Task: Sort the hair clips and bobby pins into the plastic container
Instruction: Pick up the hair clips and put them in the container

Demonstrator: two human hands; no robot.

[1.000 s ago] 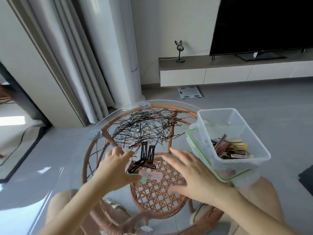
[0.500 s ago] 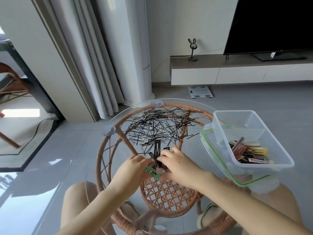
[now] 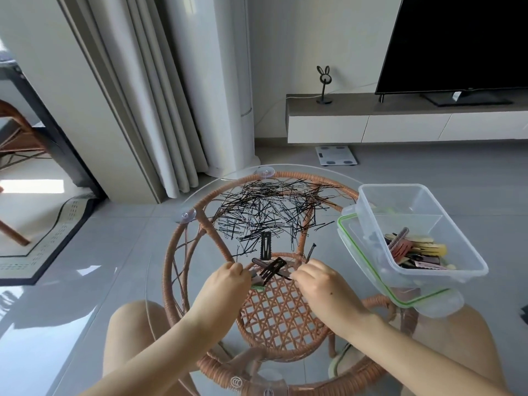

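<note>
Hair clips (image 3: 268, 269) and thin black bobby pins (image 3: 268, 210) lie on a round glass table (image 3: 160, 281) with a woven brown cane frame underneath. The room has a shiny grey floor, pale curtains (image 3: 148, 110) and a big dark TV (image 3: 457, 44) on a low white shelf. The pins are spread in a messy heap on the far half of the glass, pointing every way. One flat black clip (image 3: 265, 245) lies apart with its long side pointing away from the person. The left hand (image 3: 225, 284) and right hand (image 3: 320, 284) both pinch a small bunch of dark clips between them; how many is hard to tell. The clear plastic container (image 3: 423, 201) sits tilted on its green-edged lid (image 3: 368, 267) at the right, with more clips inside.
</note>
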